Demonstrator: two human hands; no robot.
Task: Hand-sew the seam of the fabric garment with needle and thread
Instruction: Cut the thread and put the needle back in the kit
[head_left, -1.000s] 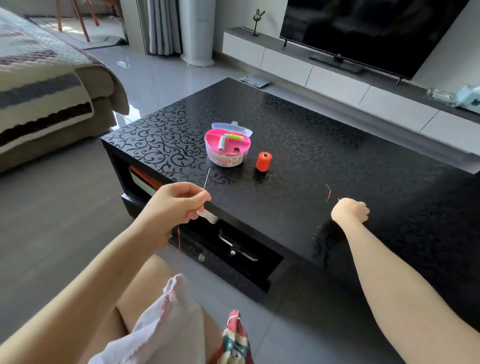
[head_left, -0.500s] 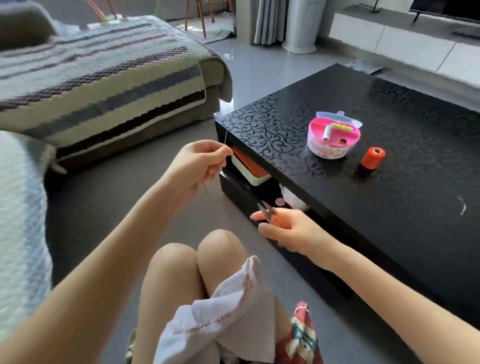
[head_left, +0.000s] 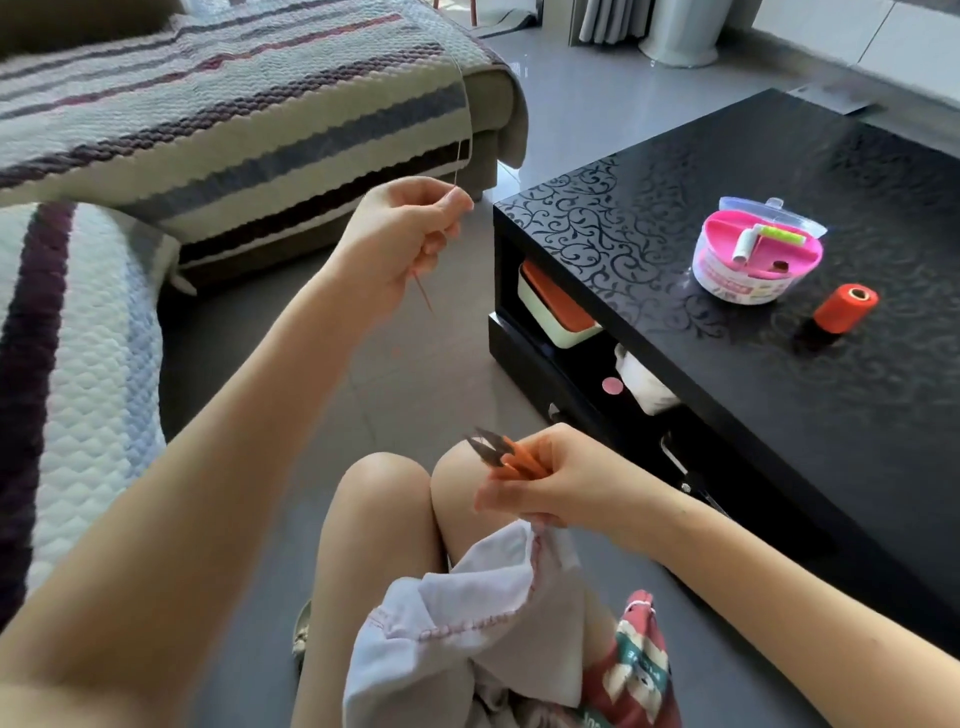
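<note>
Pinched between thumb and forefinger, the needle (head_left: 460, 156) stands up out of the left hand (head_left: 402, 236), which is raised in front of the striped sofa cover (head_left: 223, 114). A red thread (head_left: 423, 293) trails down from under that closed hand; its lower run is too faint to follow. Lower and to the right, the right hand (head_left: 545, 480) is closed around a pair of orange-handled thread snips (head_left: 506, 452), the dark blades pointing up and left above the knees. The same hand's lower fingers also pinch the top edge of the white fabric garment (head_left: 467, 629), which drapes over the lap and shows a seam of red stitches along its hem. A red patterned cloth (head_left: 636, 670) lies just right of the garment. Further right stands the black coffee table (head_left: 779, 389). Near its left edge sits a round pink sewing kit (head_left: 756, 260) with 1 white spool visible in it, and just beside the kit, to its right, lies a red thread spool (head_left: 844, 306). A red-lidded box (head_left: 558, 306) rests on the shelf under the table's left corner.
</note>
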